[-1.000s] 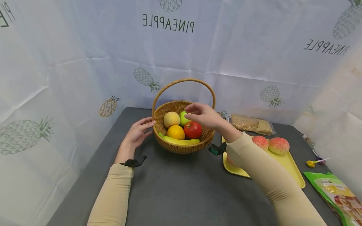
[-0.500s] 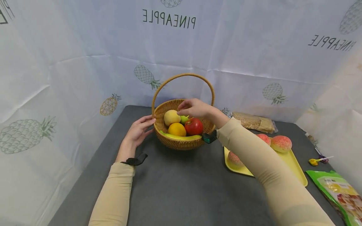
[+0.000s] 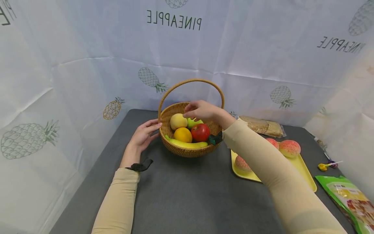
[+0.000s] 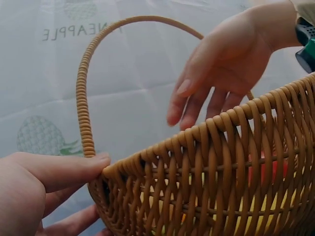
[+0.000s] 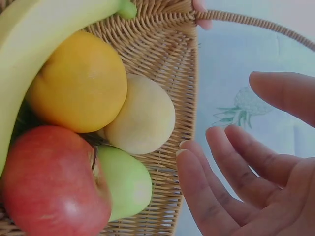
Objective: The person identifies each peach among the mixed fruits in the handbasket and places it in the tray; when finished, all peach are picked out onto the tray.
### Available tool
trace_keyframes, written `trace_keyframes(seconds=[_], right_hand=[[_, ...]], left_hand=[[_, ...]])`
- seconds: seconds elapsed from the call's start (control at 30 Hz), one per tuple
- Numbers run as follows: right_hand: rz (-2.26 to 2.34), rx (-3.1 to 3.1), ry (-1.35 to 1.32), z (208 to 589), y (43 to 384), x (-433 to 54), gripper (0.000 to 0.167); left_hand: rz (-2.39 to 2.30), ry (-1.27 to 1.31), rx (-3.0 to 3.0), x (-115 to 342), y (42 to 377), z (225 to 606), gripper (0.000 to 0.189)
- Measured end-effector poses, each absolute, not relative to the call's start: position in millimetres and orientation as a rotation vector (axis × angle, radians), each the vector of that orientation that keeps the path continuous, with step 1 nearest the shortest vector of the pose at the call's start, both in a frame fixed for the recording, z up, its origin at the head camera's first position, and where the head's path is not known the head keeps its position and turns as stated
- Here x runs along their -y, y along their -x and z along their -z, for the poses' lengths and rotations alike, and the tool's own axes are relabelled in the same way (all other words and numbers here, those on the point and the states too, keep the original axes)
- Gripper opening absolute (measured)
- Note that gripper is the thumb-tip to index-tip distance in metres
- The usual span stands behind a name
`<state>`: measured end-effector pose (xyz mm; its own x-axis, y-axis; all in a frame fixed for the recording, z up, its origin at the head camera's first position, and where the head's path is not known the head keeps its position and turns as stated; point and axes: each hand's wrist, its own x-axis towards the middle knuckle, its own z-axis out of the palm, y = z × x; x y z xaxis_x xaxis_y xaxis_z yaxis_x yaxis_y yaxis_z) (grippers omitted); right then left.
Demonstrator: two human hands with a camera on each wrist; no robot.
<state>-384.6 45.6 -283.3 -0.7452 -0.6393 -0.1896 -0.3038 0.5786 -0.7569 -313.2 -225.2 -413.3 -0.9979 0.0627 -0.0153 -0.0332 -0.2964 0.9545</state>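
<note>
A wicker basket [image 3: 190, 152] with a tall arched handle stands at the back of the grey table. Inside are a red apple [image 5: 54, 182], a green apple [image 5: 123, 182], an orange [image 5: 78, 81], a pale yellow round fruit [image 5: 142, 115] and a banana [image 3: 190, 144]. My left hand [image 3: 143, 133] holds the basket's left side, one digit on the rim by the handle's base and other fingers lower down outside. Above the basket, under the handle, my right hand [image 3: 203, 110] hovers with fingers loosely spread. Nothing is in it, as the right wrist view shows.
Right of the basket lies a yellow tray [image 3: 305, 172] with several pink peaches [image 3: 290, 148]. Behind it is a clear bag of oats or grain [image 3: 260, 126]. Lollipops [image 3: 323, 167] and a green snack bag [image 3: 347, 198] sit at the right edge. A pineapple-print cloth [image 3: 242, 39] surrounds the table.
My right hand has moved slightly left over the fruit, then stayed nearly in place. The handle has swayed a little right. My left hand stays at the basket's side.
</note>
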Motion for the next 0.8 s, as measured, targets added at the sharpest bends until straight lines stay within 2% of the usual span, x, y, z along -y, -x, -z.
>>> trace_keyframes(seconds=[0.37, 0.53, 0.7, 0.8], right_hand=[[0.974, -2.415, 0.638, 291.3, 402.0, -22.0, 0.049], [0.819, -2.510, 0.608, 301.2, 412.0, -11.7, 0.059], [0.582, -2.572, 0.595, 307.6, 418.1, 4.7, 0.052], [0.415, -2.601, 0.565, 310.2, 419.3, 14.1, 0.054]], left_hand=[[-2.471, -0.054, -1.832, 226.1, 310.8, 410.5, 0.056], [-2.481, -0.048, -1.853, 227.1, 310.6, 413.5, 0.053], [-2.492, -0.042, -1.864, 226.5, 311.6, 414.2, 0.051], [-2.485, -0.057, -1.860, 224.7, 313.0, 413.8, 0.052]])
